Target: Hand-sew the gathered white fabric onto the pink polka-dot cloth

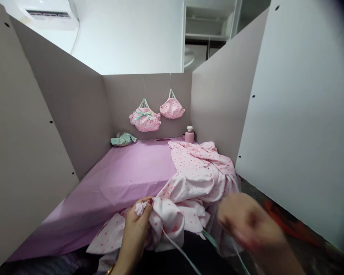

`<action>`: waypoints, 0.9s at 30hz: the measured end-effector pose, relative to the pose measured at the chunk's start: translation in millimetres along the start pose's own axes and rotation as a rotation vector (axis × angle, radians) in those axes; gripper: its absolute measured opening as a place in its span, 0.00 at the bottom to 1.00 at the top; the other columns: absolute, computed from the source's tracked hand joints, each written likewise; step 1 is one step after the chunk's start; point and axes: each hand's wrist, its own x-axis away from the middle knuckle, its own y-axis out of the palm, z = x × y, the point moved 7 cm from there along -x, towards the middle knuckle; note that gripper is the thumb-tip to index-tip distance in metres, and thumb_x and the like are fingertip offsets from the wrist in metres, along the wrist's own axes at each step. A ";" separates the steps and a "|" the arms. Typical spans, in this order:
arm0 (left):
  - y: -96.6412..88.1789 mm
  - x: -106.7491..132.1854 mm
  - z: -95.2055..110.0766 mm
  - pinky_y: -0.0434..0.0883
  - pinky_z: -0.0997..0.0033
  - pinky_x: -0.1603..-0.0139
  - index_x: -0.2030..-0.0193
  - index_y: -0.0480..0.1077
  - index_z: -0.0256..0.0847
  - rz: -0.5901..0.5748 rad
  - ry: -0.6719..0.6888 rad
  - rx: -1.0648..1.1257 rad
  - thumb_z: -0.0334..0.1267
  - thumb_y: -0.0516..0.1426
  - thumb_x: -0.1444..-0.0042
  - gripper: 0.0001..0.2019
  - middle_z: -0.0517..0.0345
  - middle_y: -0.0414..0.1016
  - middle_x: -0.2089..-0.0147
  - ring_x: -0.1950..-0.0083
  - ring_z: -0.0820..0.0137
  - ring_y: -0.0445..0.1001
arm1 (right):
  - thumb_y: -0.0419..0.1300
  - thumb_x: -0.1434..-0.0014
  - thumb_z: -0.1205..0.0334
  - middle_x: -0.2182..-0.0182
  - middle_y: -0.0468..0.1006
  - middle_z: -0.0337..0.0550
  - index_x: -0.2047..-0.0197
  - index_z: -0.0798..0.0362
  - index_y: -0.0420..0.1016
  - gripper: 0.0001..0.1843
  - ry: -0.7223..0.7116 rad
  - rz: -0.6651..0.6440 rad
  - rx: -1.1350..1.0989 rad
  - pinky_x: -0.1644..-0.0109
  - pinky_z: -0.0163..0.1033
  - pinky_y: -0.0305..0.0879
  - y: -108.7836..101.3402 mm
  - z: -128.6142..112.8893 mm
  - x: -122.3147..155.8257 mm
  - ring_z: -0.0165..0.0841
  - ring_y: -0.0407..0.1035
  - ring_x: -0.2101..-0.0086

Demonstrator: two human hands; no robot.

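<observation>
My left hand (137, 219) is closed in a pinch, thumb against fingers, on a gathered bunch of pink cloth with red dots (167, 219). Part of the bunched edge shows above the fingers. A thin pale cord (179, 248) runs from this cloth down toward the lap. Off to the right, apart from the cloth, my right hand (245, 219) is raised and blurred by motion. Its fingers look curled closed; whatever they hold, if anything, cannot be made out. Below it hang a green strip (210, 240) and another pale cord (240, 259).
More dotted cloth (200, 172) lies heaped on the purple-covered table (137, 164). At the back stand a pink jar (189, 135) and a green cloth bundle (123, 139). Two dotted pieces (145, 119) hang on the back panel (120, 99). Side panels (223, 84) enclose the table.
</observation>
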 end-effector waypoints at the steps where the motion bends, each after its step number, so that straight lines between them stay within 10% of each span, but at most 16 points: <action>1: 0.9 1.0 1.2 0.68 0.73 0.65 0.65 0.72 0.37 -0.016 -0.004 -0.014 0.42 0.59 0.51 0.11 0.57 0.76 0.69 0.67 0.67 0.72 | 0.61 0.50 0.46 0.82 0.65 0.34 0.70 0.51 0.76 0.16 0.031 0.007 -0.006 0.80 0.29 0.52 7.9 9.0 -7.8 0.23 0.56 0.82; 4: 6.7 4.2 5.8 0.67 0.75 0.69 0.65 0.72 0.37 -0.100 -0.019 -0.055 0.42 0.59 0.50 0.10 0.58 0.75 0.71 0.70 0.69 0.71 | 0.61 0.48 0.54 0.82 0.58 0.31 0.56 0.54 0.73 0.17 0.199 -0.043 -0.062 0.79 0.28 0.49 38.1 48.4 -24.3 0.22 0.50 0.82; 8: 13.5 6.6 8.9 0.66 0.76 0.72 0.67 0.72 0.37 -0.201 -0.037 -0.047 0.43 0.60 0.52 0.11 0.58 0.74 0.74 0.72 0.69 0.70 | 0.60 0.48 0.54 0.82 0.61 0.33 0.68 0.59 0.74 0.14 0.281 -0.167 -0.071 0.78 0.29 0.50 61.6 73.6 -29.9 0.23 0.53 0.80; 20: 14.6 6.0 5.8 0.64 0.77 0.75 0.73 0.74 0.37 -0.173 -0.042 -0.089 0.42 0.61 0.55 0.09 0.61 0.73 0.78 0.76 0.71 0.67 | 0.57 0.45 0.61 0.81 0.64 0.35 0.70 0.58 0.71 0.09 0.237 -0.028 0.155 0.76 0.30 0.51 40.2 66.2 -20.4 0.25 0.56 0.79; 27: 14.9 4.7 7.1 0.65 0.77 0.74 0.72 0.75 0.38 -0.170 -0.041 -0.092 0.42 0.62 0.55 0.09 0.60 0.75 0.77 0.75 0.70 0.69 | 0.50 0.40 0.70 0.73 0.74 0.39 0.66 0.55 0.73 0.10 -0.034 -0.070 0.396 0.66 0.32 0.58 61.9 19.4 -16.2 0.30 0.66 0.71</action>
